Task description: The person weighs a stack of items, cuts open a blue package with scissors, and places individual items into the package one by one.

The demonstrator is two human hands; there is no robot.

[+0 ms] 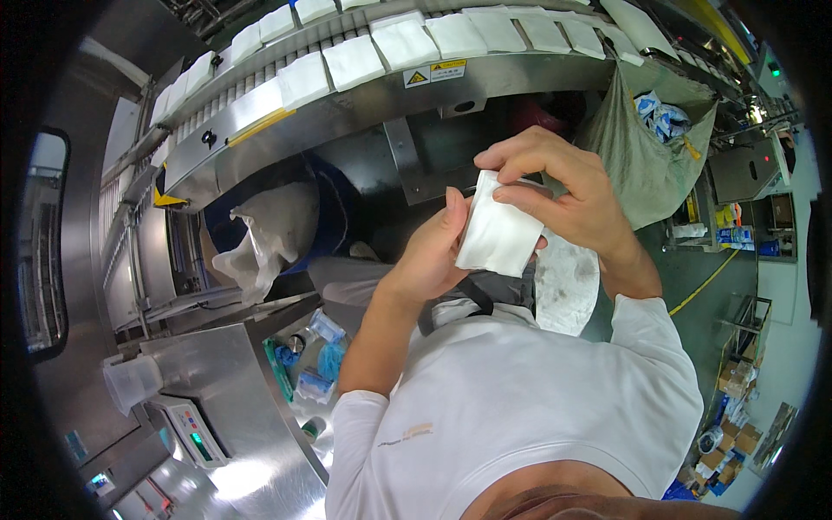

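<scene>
Item: white packet (500, 227), flat, rectangular, soft-looking, with a faint sheen as of plastic wrap; one short end is pointing up, the whole tilting slightly to the right. It is being held in front of the person's chest, below the curved conveyor (364, 100).

Left hand (431, 251): pressing against the packet's left edge, thumb lying along that edge, palm closed in on it.

Right hand (563, 195): curling over the packet's top right corner, fingers (520, 156) bent and clamped on its upper end.

Surroundings: a row of similar white packets (403, 43) is lying along the conveyor's rollers. A grey-green sack (646, 165) is hanging open at the right. A dark blue bin (334, 204) with a white liner is standing lower left. A steel bench (234, 399) with a small scale (186, 429) is sitting at the lower left.
</scene>
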